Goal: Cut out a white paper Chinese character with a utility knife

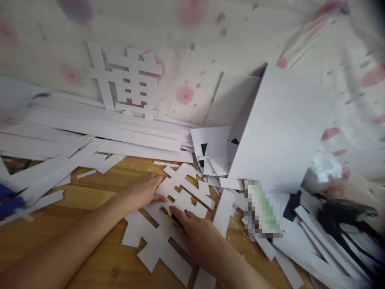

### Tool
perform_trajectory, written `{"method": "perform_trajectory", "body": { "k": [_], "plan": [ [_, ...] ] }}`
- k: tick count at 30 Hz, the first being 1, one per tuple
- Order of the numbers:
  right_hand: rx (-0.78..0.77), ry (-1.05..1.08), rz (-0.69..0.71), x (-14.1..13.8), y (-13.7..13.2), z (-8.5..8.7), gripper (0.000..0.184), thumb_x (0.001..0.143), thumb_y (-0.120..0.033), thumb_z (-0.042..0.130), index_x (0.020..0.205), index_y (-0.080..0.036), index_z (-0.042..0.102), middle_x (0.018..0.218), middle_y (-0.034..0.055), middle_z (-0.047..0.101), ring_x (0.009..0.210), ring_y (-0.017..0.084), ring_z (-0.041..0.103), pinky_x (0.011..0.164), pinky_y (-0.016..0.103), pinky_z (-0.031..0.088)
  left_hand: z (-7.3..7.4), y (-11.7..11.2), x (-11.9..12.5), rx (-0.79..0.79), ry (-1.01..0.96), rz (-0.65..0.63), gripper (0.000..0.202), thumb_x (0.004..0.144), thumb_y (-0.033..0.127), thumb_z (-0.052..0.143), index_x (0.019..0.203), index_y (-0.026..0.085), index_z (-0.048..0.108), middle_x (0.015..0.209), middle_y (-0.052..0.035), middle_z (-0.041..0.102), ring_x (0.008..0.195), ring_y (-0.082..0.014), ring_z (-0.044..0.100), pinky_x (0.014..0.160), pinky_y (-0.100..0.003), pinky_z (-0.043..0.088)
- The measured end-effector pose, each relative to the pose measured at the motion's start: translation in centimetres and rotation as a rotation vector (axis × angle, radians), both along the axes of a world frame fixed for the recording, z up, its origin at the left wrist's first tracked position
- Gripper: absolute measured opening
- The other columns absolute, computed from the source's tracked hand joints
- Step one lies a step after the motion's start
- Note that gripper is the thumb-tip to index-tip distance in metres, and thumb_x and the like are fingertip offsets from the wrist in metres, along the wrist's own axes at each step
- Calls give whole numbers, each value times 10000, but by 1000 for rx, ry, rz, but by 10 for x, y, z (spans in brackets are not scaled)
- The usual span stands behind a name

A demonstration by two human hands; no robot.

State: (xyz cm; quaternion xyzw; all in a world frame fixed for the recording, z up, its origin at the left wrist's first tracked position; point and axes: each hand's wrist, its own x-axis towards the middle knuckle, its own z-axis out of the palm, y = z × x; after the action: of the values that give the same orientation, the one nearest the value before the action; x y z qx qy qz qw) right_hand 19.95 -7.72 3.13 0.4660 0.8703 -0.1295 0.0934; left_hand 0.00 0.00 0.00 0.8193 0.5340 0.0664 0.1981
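A white foam-board-like cutout (162, 230) with slots and stepped edges lies at a slant on the wooden table in front of me. My left hand (146, 189) rests on its upper left edge, fingers together and thumb stretched apart, pressing on the sheet. In my right hand (200, 235) is a yellow and black utility knife (172, 217), its blade pointing left at the cutout's middle, close to my left thumb. Whether the blade tip has entered the board I cannot tell.
A white character-shaped cutout (100, 76) leans against the flower-patterned wall covering. Long white strips (120, 132) are stacked at the back left. To the right stand a large white panel (279, 120), board scraps (224, 210) and a black-handled object (345, 210). Something blue (10, 200) sits far left.
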Motion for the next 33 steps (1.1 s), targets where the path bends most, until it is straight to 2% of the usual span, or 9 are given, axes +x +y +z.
{"method": "perform_trajectory", "body": {
  "k": [9,15,22,33],
  "plan": [
    [34,-73,61,-6,1,2,573,834,-191,446,1372,-192,248,910,77,637,645,208,642,477,270,352,4,0,0,-21,5,-22,412,727,583,530,773,181,456,859,-77,542,801,-232,489,669,-322,363],
    [14,-79,147,-8,6,14,603,835,-200,446,1389,-139,216,877,79,648,653,193,633,485,268,359,-1,3,-1,53,26,-71,459,700,626,524,783,176,483,864,-85,546,824,-247,481,711,-337,359],
    [-10,-189,222,-14,13,26,668,806,-174,462,1407,-95,182,841,87,654,628,221,633,452,291,348,-4,7,2,43,79,-36,458,676,616,560,774,173,499,875,-109,565,861,-289,499,753,-382,344],
    [9,-219,232,-12,8,30,627,823,-229,504,1385,-112,253,851,93,653,621,206,629,470,275,365,-3,5,1,34,90,-20,418,711,583,540,808,177,525,922,-113,571,891,-284,493,764,-374,344]
  ]
}}
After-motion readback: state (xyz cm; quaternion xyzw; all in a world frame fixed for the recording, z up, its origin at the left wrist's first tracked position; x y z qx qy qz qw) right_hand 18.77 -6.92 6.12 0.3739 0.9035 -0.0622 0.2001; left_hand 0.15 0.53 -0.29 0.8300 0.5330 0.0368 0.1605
